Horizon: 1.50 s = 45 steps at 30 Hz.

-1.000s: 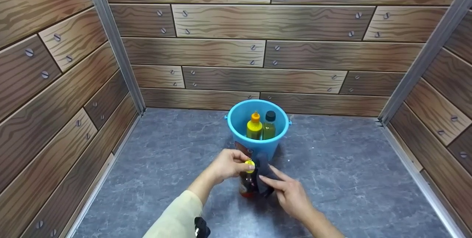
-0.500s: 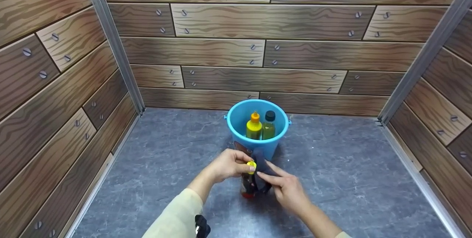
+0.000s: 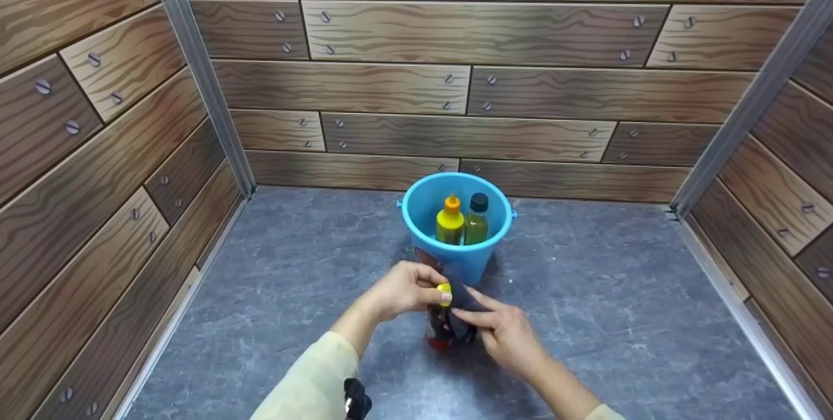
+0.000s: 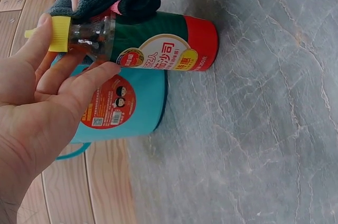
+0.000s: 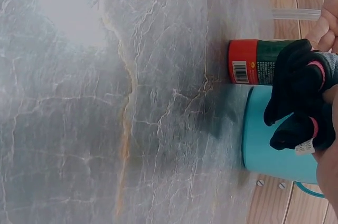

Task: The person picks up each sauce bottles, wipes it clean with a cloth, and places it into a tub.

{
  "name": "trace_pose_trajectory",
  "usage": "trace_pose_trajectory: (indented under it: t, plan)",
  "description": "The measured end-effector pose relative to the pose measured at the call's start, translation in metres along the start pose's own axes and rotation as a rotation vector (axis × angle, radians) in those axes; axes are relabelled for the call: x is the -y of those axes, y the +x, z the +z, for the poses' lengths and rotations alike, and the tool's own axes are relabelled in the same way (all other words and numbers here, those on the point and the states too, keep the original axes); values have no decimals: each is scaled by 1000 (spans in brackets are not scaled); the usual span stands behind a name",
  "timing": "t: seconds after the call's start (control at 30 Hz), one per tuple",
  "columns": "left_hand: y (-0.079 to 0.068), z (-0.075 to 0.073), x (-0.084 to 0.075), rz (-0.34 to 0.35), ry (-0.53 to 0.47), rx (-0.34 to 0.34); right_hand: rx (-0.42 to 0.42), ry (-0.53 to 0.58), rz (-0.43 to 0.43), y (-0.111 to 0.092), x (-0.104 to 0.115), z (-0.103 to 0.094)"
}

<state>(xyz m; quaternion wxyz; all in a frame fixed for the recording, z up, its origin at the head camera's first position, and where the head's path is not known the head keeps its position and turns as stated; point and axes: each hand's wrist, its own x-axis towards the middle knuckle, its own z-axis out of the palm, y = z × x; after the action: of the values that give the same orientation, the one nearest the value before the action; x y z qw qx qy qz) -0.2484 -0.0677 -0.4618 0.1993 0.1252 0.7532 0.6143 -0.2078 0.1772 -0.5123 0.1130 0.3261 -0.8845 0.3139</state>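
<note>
A sauce bottle [image 3: 437, 330] with a yellow cap [image 4: 61, 34] stands upright in front of a blue bucket [image 3: 478, 262]. Red and green printing covers its label in the left wrist view. My left hand [image 3: 405, 293] pinches the cap between thumb and fingers. My right hand [image 3: 511, 336] holds a dark grey fluffy cloth [image 3: 462, 290] against the bottle's right side, index and middle fingers spread over it. Black bunched ends with pink trim and a white tag hang from this cloth in the right wrist view, covering part of the bottle.
Inside the bucket are a yellow squeeze bottle [image 3: 449, 224] with an orange tip and a dark-capped bottle [image 3: 476, 228] of greenish liquid. Wood-print panels [image 3: 390, 91] wall in the grey marbled surface [image 3: 293, 264] at the back and both sides.
The sauce bottle has shifted slightly right and its yellow cap looks turned. The cloth has moved a little against the bottle, its folds changing. Both hands keep their hold.
</note>
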Motion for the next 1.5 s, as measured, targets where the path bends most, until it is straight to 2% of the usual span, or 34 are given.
trace_pose_trajectory:
  t: [0.23,0.43,0.6,0.87,1.3,1.5]
  plan:
    - [1,-1,-2,17,-30,5,-25,-9,-3,2,-2,1]
    - [3,0,0,18,-33,2,-78,-36,-4,-4,-7,8]
    - [4,0,1,17,-31,3,-88,-43,-5,-7,-9,12]
    - [2,-2,1,14,-48,3,-166,-27,-70,-7,-12,16]
    - [1,-1,1,17,2,-14,-136,-21,53,-8,-18,21]
    - [1,4,4,25,-23,-12,-68,-21,114,-16,-24,27]
